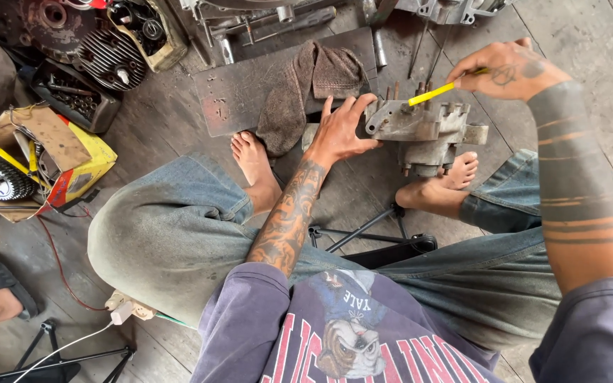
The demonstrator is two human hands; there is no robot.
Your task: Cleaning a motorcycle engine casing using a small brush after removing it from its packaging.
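The right hand (511,69) is pinching a yellow-handled tool (432,93), working its tip into the grey engine casing (420,131). The left hand (340,132) is bracing the casing's left side, fingers spread. Next, I judge, steady pressure without slipping.

Bare floor (576,42) is lying open to the right of the grey metal casing (420,131), giving the right hand (509,71) free passage there. Behind the casing, thin rods (427,46) and a brown rag (306,92) on a dark metal plate (243,92) are crowding the way. The left hand (338,135) is blocking the casing's left side, and two bare feet are hemming in its near side.
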